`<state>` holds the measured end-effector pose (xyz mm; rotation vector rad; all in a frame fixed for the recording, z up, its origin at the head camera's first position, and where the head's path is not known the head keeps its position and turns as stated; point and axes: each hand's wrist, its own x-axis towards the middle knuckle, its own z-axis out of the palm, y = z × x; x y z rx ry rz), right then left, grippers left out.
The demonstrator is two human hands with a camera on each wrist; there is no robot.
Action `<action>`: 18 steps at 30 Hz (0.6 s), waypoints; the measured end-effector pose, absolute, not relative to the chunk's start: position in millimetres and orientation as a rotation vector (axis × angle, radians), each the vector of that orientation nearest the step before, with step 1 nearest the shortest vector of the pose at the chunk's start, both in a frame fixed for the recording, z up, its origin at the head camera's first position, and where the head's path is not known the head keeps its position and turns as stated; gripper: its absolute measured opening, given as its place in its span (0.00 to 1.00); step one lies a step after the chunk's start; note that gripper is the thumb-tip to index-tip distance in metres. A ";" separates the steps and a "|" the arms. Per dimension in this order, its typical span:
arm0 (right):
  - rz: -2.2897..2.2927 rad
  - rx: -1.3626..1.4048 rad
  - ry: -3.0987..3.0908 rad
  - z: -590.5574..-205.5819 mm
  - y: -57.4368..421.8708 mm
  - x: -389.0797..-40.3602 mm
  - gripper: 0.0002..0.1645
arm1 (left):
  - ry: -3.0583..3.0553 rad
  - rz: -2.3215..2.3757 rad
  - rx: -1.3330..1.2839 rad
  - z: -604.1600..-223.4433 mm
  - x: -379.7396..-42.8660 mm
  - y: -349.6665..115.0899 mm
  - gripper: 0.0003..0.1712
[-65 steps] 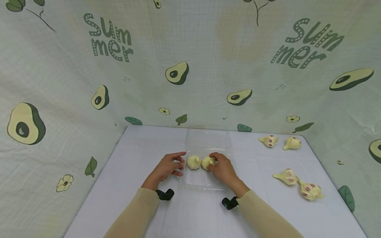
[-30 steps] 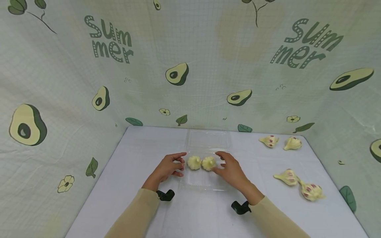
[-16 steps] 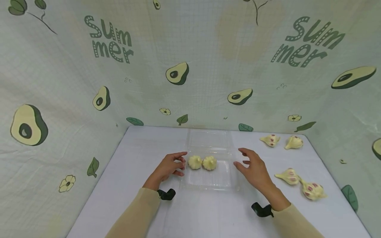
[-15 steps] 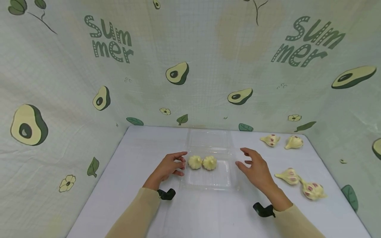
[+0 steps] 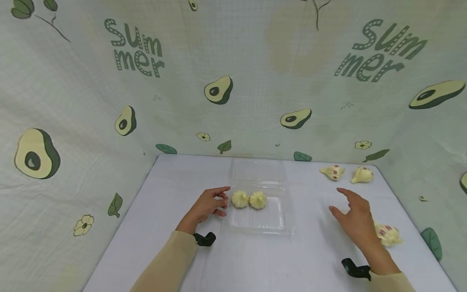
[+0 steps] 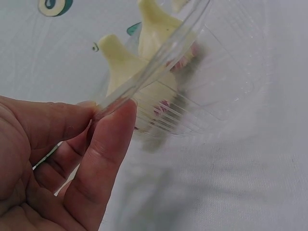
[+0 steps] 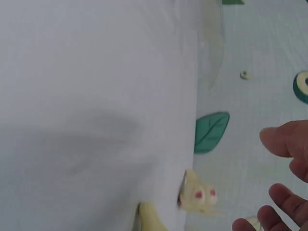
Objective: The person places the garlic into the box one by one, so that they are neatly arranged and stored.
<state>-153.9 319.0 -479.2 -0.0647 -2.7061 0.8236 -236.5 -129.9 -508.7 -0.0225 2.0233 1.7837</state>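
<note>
Two pale garlic bulbs sit side by side in a clear plastic clamshell box (image 5: 288, 219), the left bulb (image 5: 239, 199) touching or nearly touching the right bulb (image 5: 258, 200). My left hand (image 5: 208, 207) pinches the box's left rim between thumb and finger, plain in the left wrist view, where the rim (image 6: 159, 62) crosses in front of the bulbs. My right hand (image 5: 355, 219) is in the air over the right side of the table, fingers spread and holding nothing. It covers one garlic bulb in the head view; beside it shows another garlic bulb (image 5: 388, 235) with purple marks.
Two more garlic bulbs lie at the back right corner, one purple-marked bulb (image 5: 333, 172) and one paler bulb (image 5: 362, 175). The box's lid (image 5: 257, 170) lies folded back towards the far wall. A patterned cloth (image 5: 255, 93) encloses the white table (image 5: 175, 174) behind and at both sides.
My right hand has let go of the right bulb in the box and moved right, over the loose bulbs. My left hand stays at the box's left rim.
</note>
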 end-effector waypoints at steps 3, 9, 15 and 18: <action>0.766 -0.142 -2.706 -485.4 342.1 -147.5 0.40 | 2.014 1.792 -0.011 -509.4 -237.2 -129.1 0.36; 0.749 -0.255 -2.756 -498.2 374.3 -143.1 0.43 | 2.011 1.802 -0.023 -512.8 -239.0 -129.5 0.35; 0.781 -0.320 -2.844 -506.0 385.2 -144.6 0.42 | 2.023 1.789 -0.025 -513.3 -238.7 -129.9 0.36; 0.808 -0.269 -2.844 -510.2 385.9 -145.0 0.43 | 2.027 1.782 -0.027 -513.7 -238.5 -130.4 0.36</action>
